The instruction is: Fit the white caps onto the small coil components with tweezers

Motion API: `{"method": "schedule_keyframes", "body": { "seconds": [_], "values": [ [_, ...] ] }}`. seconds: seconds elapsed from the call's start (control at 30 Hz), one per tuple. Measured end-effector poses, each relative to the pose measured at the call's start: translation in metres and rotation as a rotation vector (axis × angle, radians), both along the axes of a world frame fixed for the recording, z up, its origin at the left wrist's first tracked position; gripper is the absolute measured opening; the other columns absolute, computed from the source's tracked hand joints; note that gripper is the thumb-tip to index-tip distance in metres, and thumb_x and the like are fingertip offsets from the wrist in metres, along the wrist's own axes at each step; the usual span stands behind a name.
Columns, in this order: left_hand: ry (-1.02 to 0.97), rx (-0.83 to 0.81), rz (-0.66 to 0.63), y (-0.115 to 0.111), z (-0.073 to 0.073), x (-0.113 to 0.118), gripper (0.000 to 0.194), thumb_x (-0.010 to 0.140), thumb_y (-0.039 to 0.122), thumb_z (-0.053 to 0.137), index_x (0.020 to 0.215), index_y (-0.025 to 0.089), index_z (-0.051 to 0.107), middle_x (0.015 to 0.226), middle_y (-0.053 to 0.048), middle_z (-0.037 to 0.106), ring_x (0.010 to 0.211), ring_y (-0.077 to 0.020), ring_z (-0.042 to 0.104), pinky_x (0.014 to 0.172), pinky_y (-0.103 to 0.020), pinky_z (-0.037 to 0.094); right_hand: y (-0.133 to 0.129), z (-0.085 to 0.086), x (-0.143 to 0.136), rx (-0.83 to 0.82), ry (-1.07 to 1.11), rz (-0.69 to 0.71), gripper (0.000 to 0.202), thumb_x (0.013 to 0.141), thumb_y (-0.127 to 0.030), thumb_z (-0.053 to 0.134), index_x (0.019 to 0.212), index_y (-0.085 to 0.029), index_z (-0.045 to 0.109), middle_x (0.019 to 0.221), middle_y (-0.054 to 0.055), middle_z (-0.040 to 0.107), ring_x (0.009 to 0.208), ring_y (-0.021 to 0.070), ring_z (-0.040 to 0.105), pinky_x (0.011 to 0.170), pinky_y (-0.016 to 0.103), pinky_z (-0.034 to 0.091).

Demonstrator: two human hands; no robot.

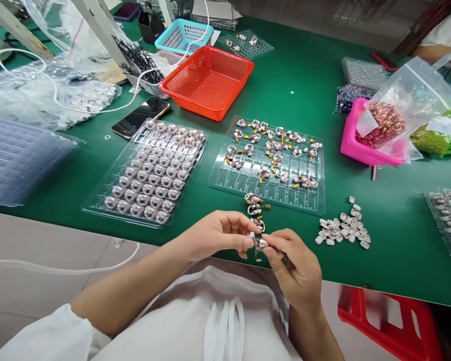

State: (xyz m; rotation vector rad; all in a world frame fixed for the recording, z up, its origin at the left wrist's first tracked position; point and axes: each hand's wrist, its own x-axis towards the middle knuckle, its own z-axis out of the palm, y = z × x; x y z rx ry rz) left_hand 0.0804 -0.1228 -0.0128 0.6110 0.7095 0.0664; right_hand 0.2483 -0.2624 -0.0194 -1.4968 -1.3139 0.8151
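Note:
Close to the table's front edge, my left hand (227,235) and my right hand (298,263) meet at the fingertips. Between them is a small pale earbud part (261,243) with a short strip hanging below it. My left thumb and index finger pinch its left side, while my right thumb and fingers grip the rounded right side. Just beyond my fingers lie loose earbud parts (254,200) with wires and yellow tabs. A clear tray (225,173) behind them carries several similar wired parts. To the left, another clear tray (97,200) holds rows of rounded pale shells.
Small white caps (348,230) lie piled at right. Beyond stand a pink basket (348,135) with a bag of copper-coloured pieces, a red basket (210,93) and a blue basket (184,35). A phone (141,118), white cable (97,110) and stacked plastic trays (22,160) occupy the left.

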Motion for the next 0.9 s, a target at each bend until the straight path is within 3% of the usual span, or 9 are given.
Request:
{"method": "schedule_keyframes", "body": {
  "seconds": [0.33, 0.53, 0.9],
  "values": [
    [-0.011, 0.091, 0.056, -0.011, 0.001, 0.006, 0.019, 0.082, 0.021, 0.079, 0.099, 0.014, 0.074, 0.082, -0.001, 0.075, 0.074, -0.0105, 0.069, 0.072, -0.021, 0.055, -0.001, 0.0, -0.01, -0.269, 0.414, -0.11, 0.012, 0.097, -0.022, 0.063, 0.101, -0.029, 0.073, 0.087, -0.001, 0.068, 0.073, 0.0118, 0.061, 0.063, 0.022, 0.048],
    [0.029, 0.136, 0.088, -0.014, 0.004, 0.007, 0.018, 0.079, 0.018, 0.081, 0.095, 0.013, 0.074, 0.084, -0.003, 0.077, 0.076, -0.0122, 0.07, 0.074, -0.023, 0.056, -0.002, -0.003, -0.014, -0.302, 0.409, -0.229, 0.01, 0.096, -0.025, 0.066, 0.101, -0.028, 0.073, 0.09, -0.002, 0.07, 0.074, 0.0108, 0.062, 0.064, 0.02, 0.048],
    [0.094, 0.178, 0.091, -0.014, 0.007, 0.01, 0.014, 0.076, 0.017, 0.08, 0.088, 0.012, 0.075, 0.077, -0.002, 0.075, 0.072, -0.011, 0.067, 0.069, -0.021, 0.055, -0.003, -0.005, -0.02, -0.329, 0.452, -0.308, 0.009, 0.095, -0.029, 0.067, 0.099, -0.027, 0.075, 0.088, -0.001, 0.073, 0.071, 0.011, 0.066, 0.063, 0.018, 0.054]
  ]
}}
